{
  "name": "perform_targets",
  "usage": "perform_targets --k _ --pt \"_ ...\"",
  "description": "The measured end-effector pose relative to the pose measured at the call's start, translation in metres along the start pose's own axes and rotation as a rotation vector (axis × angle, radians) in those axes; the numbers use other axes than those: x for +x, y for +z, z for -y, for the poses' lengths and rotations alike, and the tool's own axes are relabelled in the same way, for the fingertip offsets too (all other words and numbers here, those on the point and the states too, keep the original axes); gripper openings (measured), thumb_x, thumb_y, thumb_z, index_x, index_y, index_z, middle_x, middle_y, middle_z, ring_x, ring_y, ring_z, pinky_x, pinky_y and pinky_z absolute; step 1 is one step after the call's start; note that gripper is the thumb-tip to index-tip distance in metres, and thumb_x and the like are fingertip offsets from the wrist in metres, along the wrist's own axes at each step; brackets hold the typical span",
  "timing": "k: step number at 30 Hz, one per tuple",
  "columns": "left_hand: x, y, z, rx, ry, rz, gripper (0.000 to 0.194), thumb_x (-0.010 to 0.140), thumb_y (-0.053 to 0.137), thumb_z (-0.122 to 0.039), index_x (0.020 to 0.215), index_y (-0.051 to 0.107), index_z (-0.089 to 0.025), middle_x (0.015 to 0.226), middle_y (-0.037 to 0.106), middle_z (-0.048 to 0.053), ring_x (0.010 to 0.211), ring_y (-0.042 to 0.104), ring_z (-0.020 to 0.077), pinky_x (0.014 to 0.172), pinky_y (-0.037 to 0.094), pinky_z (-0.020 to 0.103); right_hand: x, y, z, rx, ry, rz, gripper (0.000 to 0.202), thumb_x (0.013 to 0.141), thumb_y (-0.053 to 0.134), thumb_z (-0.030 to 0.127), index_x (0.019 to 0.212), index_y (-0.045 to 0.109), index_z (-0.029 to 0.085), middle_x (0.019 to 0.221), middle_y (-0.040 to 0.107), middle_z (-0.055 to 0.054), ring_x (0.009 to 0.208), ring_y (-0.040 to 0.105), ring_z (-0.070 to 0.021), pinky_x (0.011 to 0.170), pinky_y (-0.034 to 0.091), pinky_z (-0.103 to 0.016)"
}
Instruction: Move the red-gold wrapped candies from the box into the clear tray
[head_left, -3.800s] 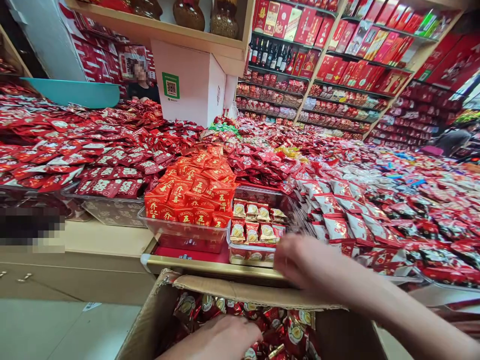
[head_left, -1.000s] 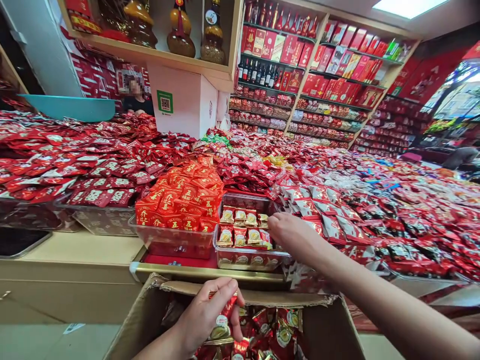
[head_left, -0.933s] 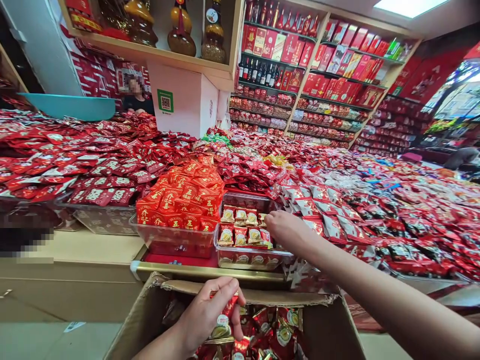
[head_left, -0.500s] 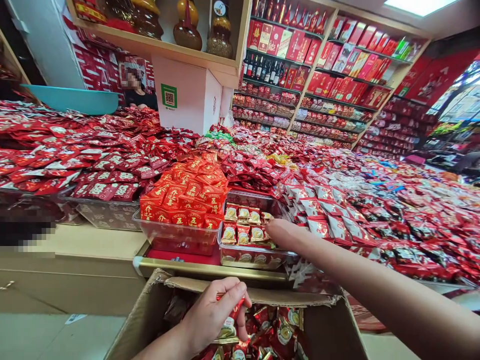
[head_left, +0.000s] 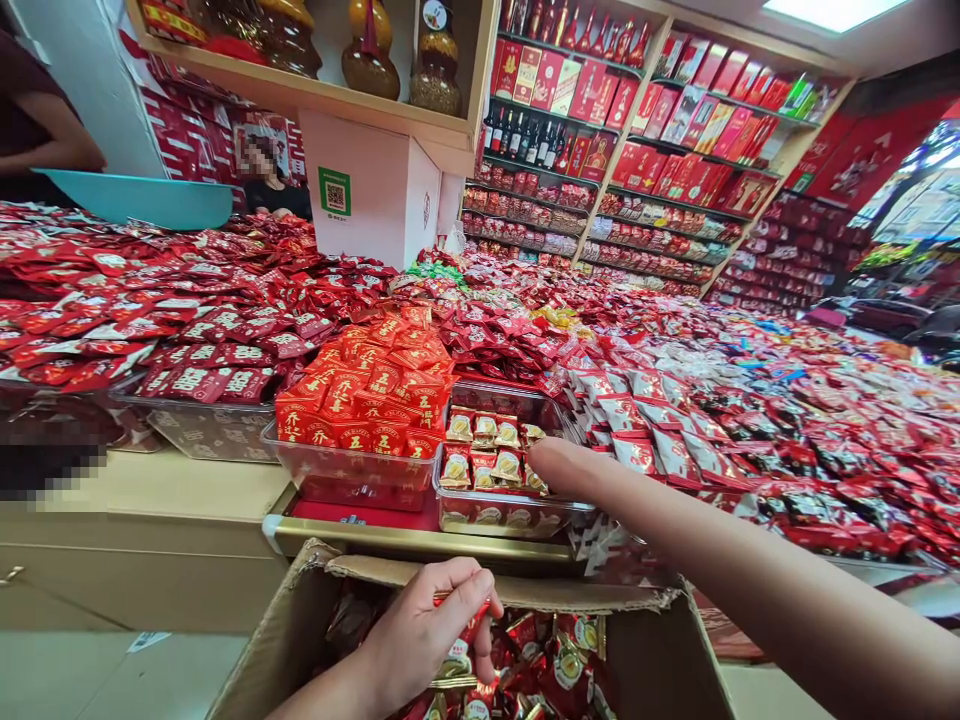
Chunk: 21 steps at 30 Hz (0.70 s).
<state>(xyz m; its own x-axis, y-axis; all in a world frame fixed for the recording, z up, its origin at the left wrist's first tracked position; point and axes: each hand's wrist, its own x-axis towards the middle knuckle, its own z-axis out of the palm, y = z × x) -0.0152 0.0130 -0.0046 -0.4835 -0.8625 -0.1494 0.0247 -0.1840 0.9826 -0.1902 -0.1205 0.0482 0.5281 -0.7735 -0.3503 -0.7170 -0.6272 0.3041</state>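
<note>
My left hand is closed around a red-and-gold wrapped candy packet, just above an open cardboard box. More packets of the same look lie loose inside the box. My right hand reaches into the right side of a clear plastic bin, at the end of neat rows of gold-and-red wrapped candies. It touches or nearly touches the rightmost ones. Its fingers do not show clearly, so any grip there is hidden.
Left of the bin stands a clear tub heaped with orange-red packets. Piles of wrapped sweets cover the display around it. A teal basin sits at the back left, with a person's arm behind it. Another person is farther back.
A person's arm and torso have appeared behind the teal basin at the upper left. One more wrapped candy shows by my right fingertips. Both my hands stay in nearly the same place.
</note>
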Motion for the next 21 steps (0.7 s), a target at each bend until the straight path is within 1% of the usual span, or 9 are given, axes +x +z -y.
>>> perform_targets --k 3,7,9,14,17,19,20,21 --pt "0.001 0.000 0.003 0.009 0.004 -0.001 0.034 0.085 0.038 -0.042 0.073 0.053 -0.014 0.048 0.058 -0.002 0.049 0.057 0.0131 0.062 0.039 0.025 0.001 -0.006 0.004 0.041 -0.018 -0.052 0.029 0.079 0.040 0.003 0.095 0.063 0.010 0.092 0.066 -0.014 0.087 0.062 -0.0185 0.070 0.046 -0.023" --pt "0.001 -0.001 0.004 0.019 0.013 -0.004 0.033 0.085 0.038 -0.042 0.073 0.052 -0.015 0.048 0.059 -0.001 0.050 0.057 0.0132 0.062 0.039 0.025 0.011 -0.011 0.012 0.080 -0.105 -0.064 0.031 0.077 0.045 0.009 0.101 0.062 0.020 0.103 0.064 -0.008 0.094 0.059 -0.0161 0.075 0.043 -0.022" --pt "0.000 -0.001 0.001 0.018 0.010 0.002 0.033 0.085 0.038 -0.042 0.073 0.052 -0.015 0.048 0.059 -0.001 0.050 0.057 0.0129 0.061 0.038 0.024 0.015 -0.013 0.016 0.086 -0.127 -0.050 0.032 0.077 0.046 0.009 0.101 0.062 0.022 0.104 0.064 -0.007 0.096 0.058 -0.0153 0.076 0.043 -0.021" --pt "0.001 0.002 -0.001 -0.003 -0.002 0.002 0.033 0.083 0.041 -0.043 0.072 0.053 -0.014 0.049 0.057 -0.002 0.048 0.057 0.0124 0.060 0.038 0.025 0.014 -0.015 0.020 0.063 -0.109 0.005 0.026 0.075 0.045 0.007 0.087 0.067 0.012 0.090 0.068 -0.013 0.085 0.062 -0.0199 0.068 0.044 -0.024" --pt "0.002 0.002 0.000 -0.038 -0.018 0.006 0.033 0.082 0.044 -0.043 0.071 0.054 -0.014 0.050 0.058 -0.002 0.048 0.058 0.0124 0.058 0.039 0.024 0.012 -0.014 0.019 0.055 -0.103 0.015 0.027 0.072 0.045 0.004 0.084 0.068 0.010 0.085 0.069 -0.015 0.080 0.063 -0.0207 0.063 0.043 -0.024" --pt "-0.002 -0.004 -0.007 -0.116 0.019 0.010 0.034 0.081 0.046 -0.046 0.071 0.055 -0.014 0.050 0.060 -0.001 0.049 0.058 0.0130 0.056 0.040 0.024 0.013 -0.013 0.016 0.063 -0.100 0.021 0.028 0.069 0.046 0.002 0.084 0.068 0.010 0.082 0.069 -0.014 0.077 0.063 -0.0202 0.061 0.043 -0.024" --pt "-0.007 -0.010 -0.014 -0.175 0.060 -0.026 0.034 0.079 0.048 -0.047 0.071 0.056 -0.014 0.051 0.061 0.000 0.050 0.059 0.0138 0.056 0.041 0.025 0.013 -0.012 0.015 0.072 -0.096 0.025 0.028 0.067 0.048 0.002 0.084 0.068 0.010 0.082 0.069 -0.013 0.076 0.063 -0.0197 0.061 0.042 -0.023" --pt "-0.012 -0.017 -0.024 -0.239 0.107 -0.090 0.034 0.078 0.050 -0.047 0.072 0.056 -0.015 0.054 0.062 0.001 0.052 0.059 0.0144 0.056 0.042 0.026 0.013 -0.011 0.012 0.085 -0.090 0.027 0.028 0.066 0.049 0.002 0.085 0.068 0.011 0.081 0.069 -0.012 0.076 0.063 -0.0192 0.061 0.042 -0.023"
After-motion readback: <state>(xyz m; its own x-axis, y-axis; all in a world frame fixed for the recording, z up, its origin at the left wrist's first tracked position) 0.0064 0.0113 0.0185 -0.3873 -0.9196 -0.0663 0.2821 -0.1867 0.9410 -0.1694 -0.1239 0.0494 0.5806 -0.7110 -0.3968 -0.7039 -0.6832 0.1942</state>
